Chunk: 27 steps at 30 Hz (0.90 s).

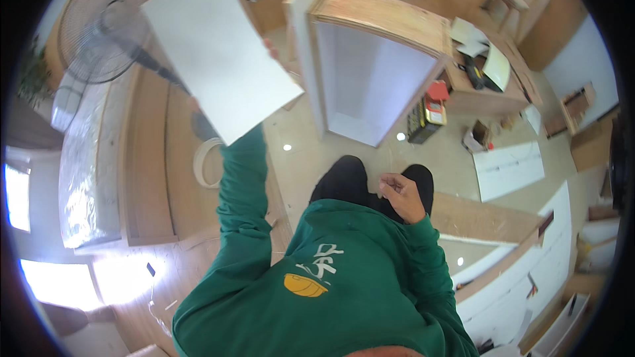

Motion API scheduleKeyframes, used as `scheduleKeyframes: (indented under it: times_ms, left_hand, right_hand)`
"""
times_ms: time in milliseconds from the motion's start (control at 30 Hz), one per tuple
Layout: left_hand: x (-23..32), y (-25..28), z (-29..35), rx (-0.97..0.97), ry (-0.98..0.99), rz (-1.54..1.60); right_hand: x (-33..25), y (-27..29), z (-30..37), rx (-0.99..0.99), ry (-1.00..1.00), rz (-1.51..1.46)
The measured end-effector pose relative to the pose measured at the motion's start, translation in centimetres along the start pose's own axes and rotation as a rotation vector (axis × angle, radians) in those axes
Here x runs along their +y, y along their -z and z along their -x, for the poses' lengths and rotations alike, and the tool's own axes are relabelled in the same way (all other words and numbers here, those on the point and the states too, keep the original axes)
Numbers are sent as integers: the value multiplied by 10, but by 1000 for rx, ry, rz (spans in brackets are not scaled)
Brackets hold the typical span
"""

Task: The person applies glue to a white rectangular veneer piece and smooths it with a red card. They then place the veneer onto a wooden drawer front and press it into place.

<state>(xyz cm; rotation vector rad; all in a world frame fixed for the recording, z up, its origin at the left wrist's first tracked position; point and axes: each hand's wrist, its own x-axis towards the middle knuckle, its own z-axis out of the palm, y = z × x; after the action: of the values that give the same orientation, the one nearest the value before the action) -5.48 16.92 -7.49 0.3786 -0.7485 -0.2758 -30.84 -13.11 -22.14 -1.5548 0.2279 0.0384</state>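
Note:
My left hand (pixel 270 49) is raised out in front of me and grips a white rectangular board (pixel 221 53) that looks thin and slightly bowed. Most of that hand is hidden behind the board; fingertips show at its right edge and a bit of hand at its left. My right hand (pixel 403 197) rests low by my thigh, its fingers curled in toward the thumb. Whatever it may hold is too small to make out. Just right of the board stands an open wooden box (pixel 380 20) with a white inside, upright against a pale panel (pixel 305 39).
A standing fan (pixel 106 26) is at the far left, beside a plastic-wrapped piece of furniture (pixel 96 165). A black and yellow carton (pixel 426 121) stands right of the wooden box. White boards (pixel 509 170) lie on the floor at right. A low wooden bench (pixel 489 96) bears a drill (pixel 473 71) and offcuts.

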Motion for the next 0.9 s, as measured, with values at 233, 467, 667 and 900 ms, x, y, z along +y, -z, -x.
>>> scheduleKeyframes:
  times_ms: [233,467,667,900]
  left_hand:
    - [1,10,-4,-239,27,38]
    - [4,-1,-3,-88,4,-132]
    - [-22,-36,20,92,90,-304]
    - [-51,-85,50,151,93,-166]
  right_hand:
    - [35,29,29,186,-86,57]
    - [26,17,21,139,-7,91]
    - [-105,-23,-8,3,261,143]
    - [-217,-96,-41,59,743,121]
